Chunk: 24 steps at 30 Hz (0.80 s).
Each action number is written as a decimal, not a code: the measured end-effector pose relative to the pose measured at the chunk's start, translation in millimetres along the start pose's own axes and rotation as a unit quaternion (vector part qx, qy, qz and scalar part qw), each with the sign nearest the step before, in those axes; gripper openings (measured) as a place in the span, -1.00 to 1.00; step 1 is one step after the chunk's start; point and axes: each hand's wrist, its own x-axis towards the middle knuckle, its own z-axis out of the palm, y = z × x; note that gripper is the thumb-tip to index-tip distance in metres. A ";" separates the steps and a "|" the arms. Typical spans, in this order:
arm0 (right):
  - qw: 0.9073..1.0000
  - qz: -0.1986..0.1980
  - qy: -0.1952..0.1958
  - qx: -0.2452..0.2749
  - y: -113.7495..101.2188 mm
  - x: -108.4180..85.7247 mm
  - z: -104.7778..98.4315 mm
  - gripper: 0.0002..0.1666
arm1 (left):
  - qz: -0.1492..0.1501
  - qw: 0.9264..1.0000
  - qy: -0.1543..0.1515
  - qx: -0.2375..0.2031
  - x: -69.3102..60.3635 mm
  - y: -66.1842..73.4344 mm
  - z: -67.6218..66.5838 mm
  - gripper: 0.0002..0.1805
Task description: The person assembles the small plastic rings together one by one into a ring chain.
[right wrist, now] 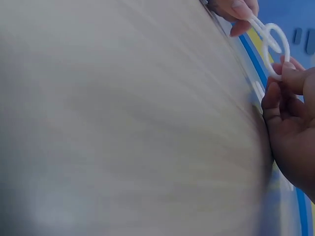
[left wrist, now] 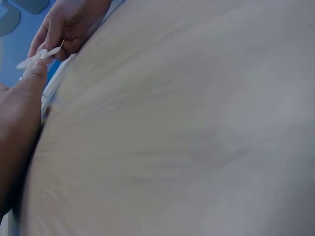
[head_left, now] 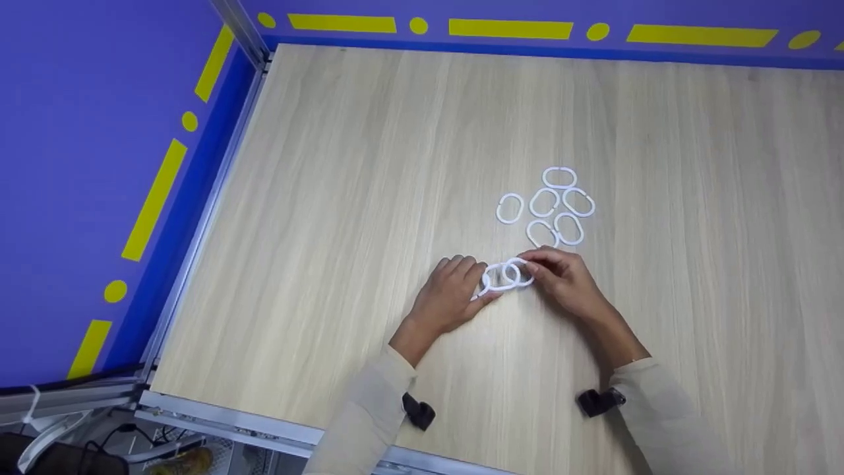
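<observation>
Between my hands a short chain of white oval plastic links [head_left: 502,289] is held just above or on the tabletop; I cannot tell which. My left hand [head_left: 452,293] grips the chain's left end, with the thumb below and the fingers hiding part of a link. At the other end, my right hand [head_left: 567,280] pinches the last link [right wrist: 287,44] between thumb and fingers. That link passes through its neighbour, as the right wrist view shows. In the left wrist view, the links [left wrist: 43,54] appear small between both hands.
Beyond my right hand lie several loose white links, among them a lone link [head_left: 499,208] at the left and a far link [head_left: 560,187]. They rest on the wood-grain table [head_left: 356,198]. Blue walls [head_left: 86,132] with yellow marks border its left and far sides.
</observation>
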 end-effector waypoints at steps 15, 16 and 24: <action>0.992 0.080 -0.002 -0.095 -5.1 -4.4 -19.6 -0.87 | -0.036 0.997 -0.037 0.051 -5.2 -8.9 -8.0 -0.44; 0.992 0.078 -0.004 -0.100 -4.8 -4.3 -19.7 -0.86 | -0.039 0.997 -0.038 0.058 -5.1 -9.6 -8.8 -0.42; 0.991 0.086 -0.014 -0.101 -3.8 -2.1 -19.7 -0.81 | -0.078 0.990 -0.062 0.101 7.7 -1.9 -16.0 -0.21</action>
